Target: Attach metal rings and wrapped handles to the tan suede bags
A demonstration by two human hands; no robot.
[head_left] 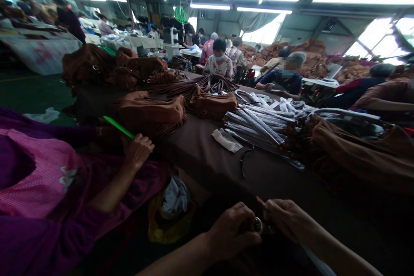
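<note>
Metal ring (pixel 258 226) glints, gripped in left hand (pixel 231 227); whether right hand (pixel 283 214) grips is unclear.

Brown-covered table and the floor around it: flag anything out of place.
A crumpled pale wrapper and a thin dark strip lie loose beside the wrapped straps, outside their bundle. A pale scrap seems dropped on the floor.

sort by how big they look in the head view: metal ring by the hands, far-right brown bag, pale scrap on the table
1. Far-right brown bag
2. Pale scrap
3. Metal ring, clearly smallest
</note>
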